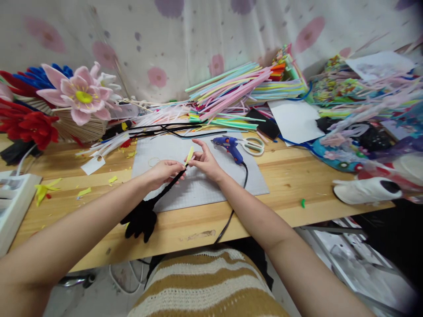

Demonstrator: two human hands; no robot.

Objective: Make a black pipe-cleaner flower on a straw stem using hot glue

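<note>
My left hand (165, 171) is closed around a black fuzzy stem (167, 189) that ends in a black flower-like tuft (140, 220) near the table's front edge. My right hand (205, 162) pinches a small yellow-green strip (189, 155) at the stem's upper tip. Both hands meet over a grey cutting mat (198, 185) on the wooden table (291, 176).
A blue glue gun (231, 147) and white-handled scissors (253, 145) lie just right of my hands. Piles of coloured pipe cleaners (238, 88) fill the back. A pink flower (81, 94) and red flowers (26, 125) stand at the left, and a white shoe (366, 190) lies at the right.
</note>
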